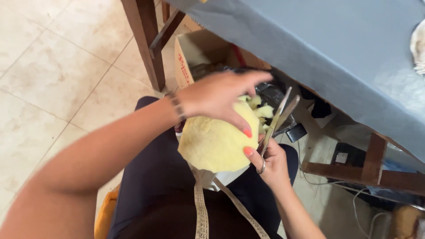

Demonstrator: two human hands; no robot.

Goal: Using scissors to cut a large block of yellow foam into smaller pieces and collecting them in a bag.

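My left hand rests on top of a round piece of pale yellow fleecy fabric held over my lap, fingers spread across its upper edge. My right hand grips a pair of metal scissors, blades slightly apart and pointing up at the fabric's right edge. Small yellow fabric scraps stick out near the blades. A beige measuring tape hangs down over my dark trousers.
A table covered in blue cloth stands at the upper right, with dark wooden legs. An open cardboard box and a black bag sit beneath it. Cables and a wooden crossbar lie at the right on the tiled floor.
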